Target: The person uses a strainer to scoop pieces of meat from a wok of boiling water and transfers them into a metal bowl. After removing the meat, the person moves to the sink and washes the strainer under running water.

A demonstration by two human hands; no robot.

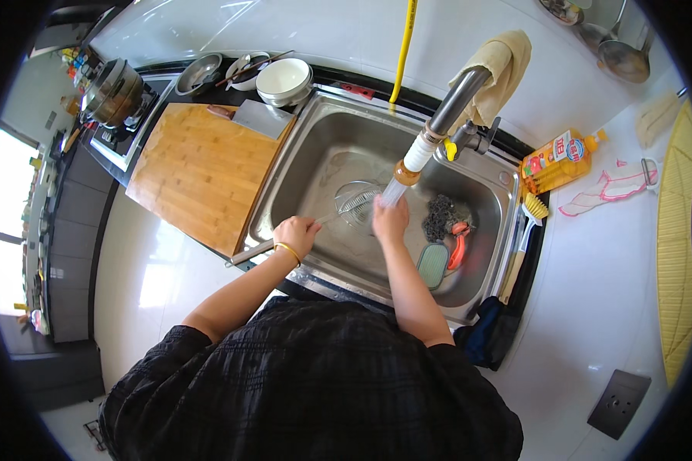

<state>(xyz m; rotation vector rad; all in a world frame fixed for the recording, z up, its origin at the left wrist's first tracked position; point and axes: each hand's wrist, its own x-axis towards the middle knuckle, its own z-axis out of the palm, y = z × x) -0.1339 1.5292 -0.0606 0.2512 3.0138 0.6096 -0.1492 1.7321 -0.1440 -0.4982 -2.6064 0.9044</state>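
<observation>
My left hand (297, 235), with a gold bangle at the wrist, is closed round the long handle of a wire skimmer (355, 203). The skimmer's round wire head is low in the steel sink (300, 154), and the handle's end sticks out past the sink's near left edge. My right hand (391, 220) is beside the wire head, right under the tap (427, 142), its fingers curled at the clear lower end of the spout or the water stream. What those fingers hold is hidden.
In the sink's right part lie a dark scouring pad (438, 219), a red-handled peeler (457, 251) and a green sponge (433, 265). A cutting board (200, 169) with a cleaver (263, 117) borders the left. White bowls (284, 78), an orange bottle (563, 160) and a brush (532, 211) surround the sink.
</observation>
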